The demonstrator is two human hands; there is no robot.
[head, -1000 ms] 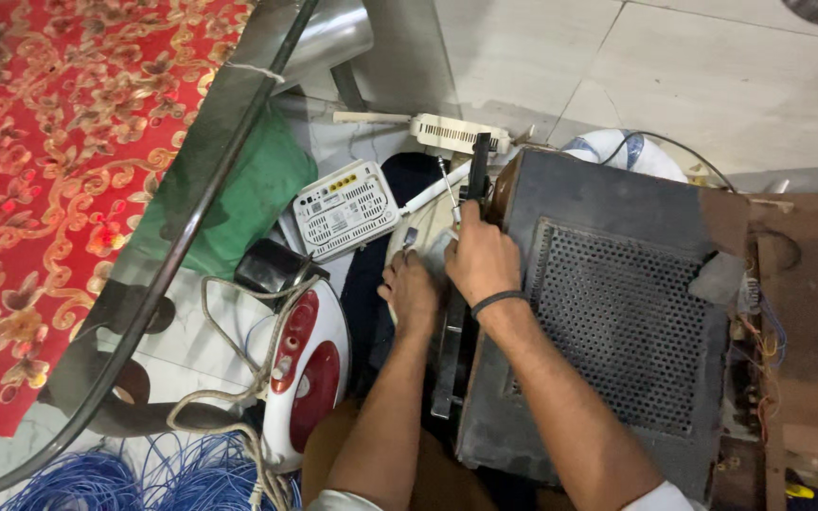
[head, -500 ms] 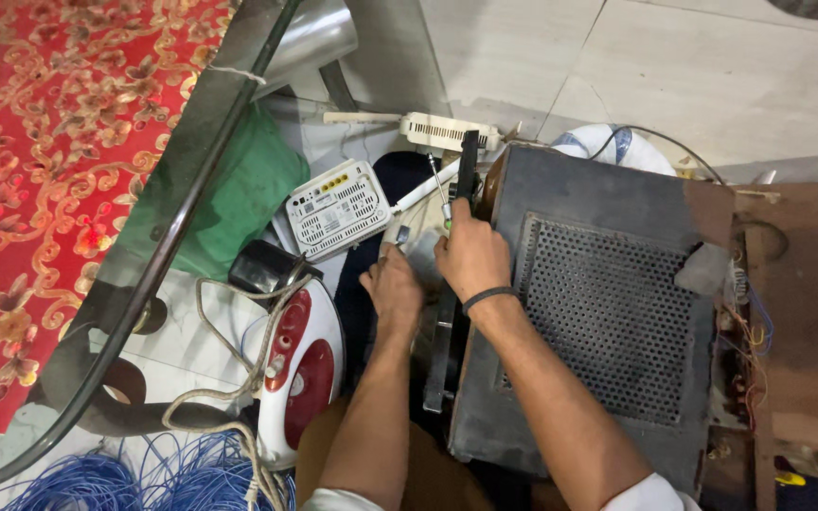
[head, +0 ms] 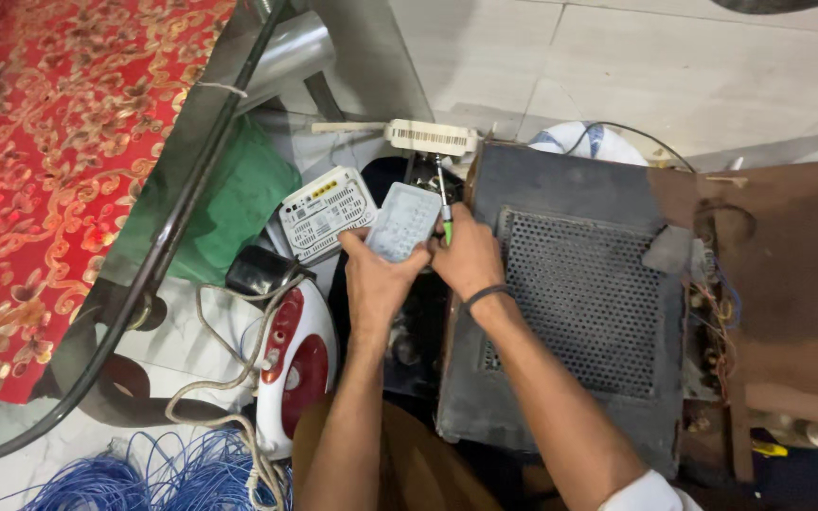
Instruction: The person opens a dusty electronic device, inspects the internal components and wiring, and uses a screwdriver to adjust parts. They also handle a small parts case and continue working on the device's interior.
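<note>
While the left hand (head: 376, 274) pinches a small pale-grey panel (head: 405, 221) by its lower near corner, fingers closed on it from below, the right hand (head: 466, 257) is wrapped shut around a screwdriver (head: 444, 206) with a green handle, its thin shaft sticking up and away past the knuckles. The panel sits in the air between the two hands, just above the left edge of the big dark metal case (head: 575, 293) with the perforated grille, and in front of a white router (head: 326, 212) lying on the floor.

The step in hand looks like handling a small part held against the tool (whether the tip is touching the panel I cannot tell, since the fingers cover that spot). Any next move would call for a steady pinch on the panel so it does not twist, and a fine, small turn of the wrist, not force.

The panel's long side runs from near-left to far-right, tilted, with its flat printed face turned up toward the camera. The screwdriver's long axis runs almost straight away from the person, tip toward a white barcoded box (head: 431, 137) at the back.

A red and white iron (head: 297, 364) lies to the left, with blue wire (head: 134, 478) bundled near it.
</note>
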